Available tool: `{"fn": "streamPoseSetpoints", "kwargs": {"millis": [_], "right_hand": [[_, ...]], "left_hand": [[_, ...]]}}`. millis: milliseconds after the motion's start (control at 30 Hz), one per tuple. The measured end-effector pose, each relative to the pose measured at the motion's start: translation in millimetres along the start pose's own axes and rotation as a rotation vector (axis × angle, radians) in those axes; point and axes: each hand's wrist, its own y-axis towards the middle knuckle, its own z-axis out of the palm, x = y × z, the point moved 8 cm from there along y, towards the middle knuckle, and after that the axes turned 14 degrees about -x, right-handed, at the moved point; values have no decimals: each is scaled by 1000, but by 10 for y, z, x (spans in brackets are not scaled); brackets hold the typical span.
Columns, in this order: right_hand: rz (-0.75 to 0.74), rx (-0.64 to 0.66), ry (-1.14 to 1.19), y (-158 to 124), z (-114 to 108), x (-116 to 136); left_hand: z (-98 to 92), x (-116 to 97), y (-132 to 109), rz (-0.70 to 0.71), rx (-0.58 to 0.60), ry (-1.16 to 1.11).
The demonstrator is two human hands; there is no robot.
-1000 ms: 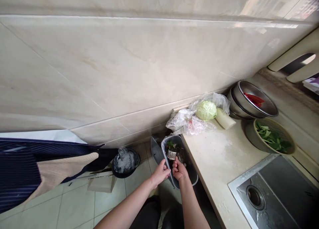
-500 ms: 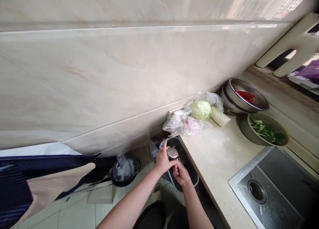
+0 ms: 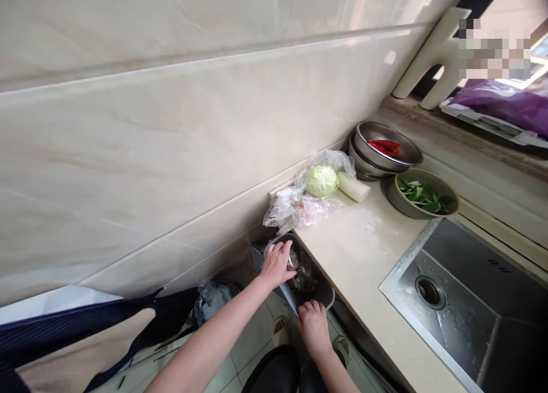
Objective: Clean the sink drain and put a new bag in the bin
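My left hand [image 3: 277, 266] is closed around a metal sink strainer [image 3: 293, 259], tilted over the open grey trash bin [image 3: 329, 296]. Only a part of the strainer shows past my fingers. Dark wet scraps [image 3: 305, 278] lie inside the bin below it. At the bin's near edge, my right hand [image 3: 314, 326] has its fingers curled over the rim.
Beside the bin runs the countertop [image 3: 355, 250], with a sink [image 3: 460, 302]. On it are a cabbage [image 3: 322, 181], a white radish piece [image 3: 354, 187], plastic bags [image 3: 282, 206], metal bowls [image 3: 387, 145] and a basket of greens [image 3: 423, 194]. A lined bucket [image 3: 212, 302] stands left.
My right hand has left the strainer and moved down to the bin's near rim. The strainer, in my left hand, has turned from showing its perforated face to a tilt into the bin.
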Motion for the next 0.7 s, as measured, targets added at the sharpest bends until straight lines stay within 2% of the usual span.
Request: {"fn": "streamPoseSetpoints", "kwargs": {"millis": [233, 433, 533, 700], "right_hand": [[1, -33, 25, 22, 42, -23], [3, -49, 41, 20, 21, -14], [-3, -52, 44, 26, 15, -17], [-12, -41, 56, 28, 1, -9]], "left_hand": [[57, 78, 32, -11, 86, 135], [151, 43, 86, 25, 159, 172], [162, 31, 147, 44, 144, 176], [173, 159, 203, -4, 165, 200]]}}
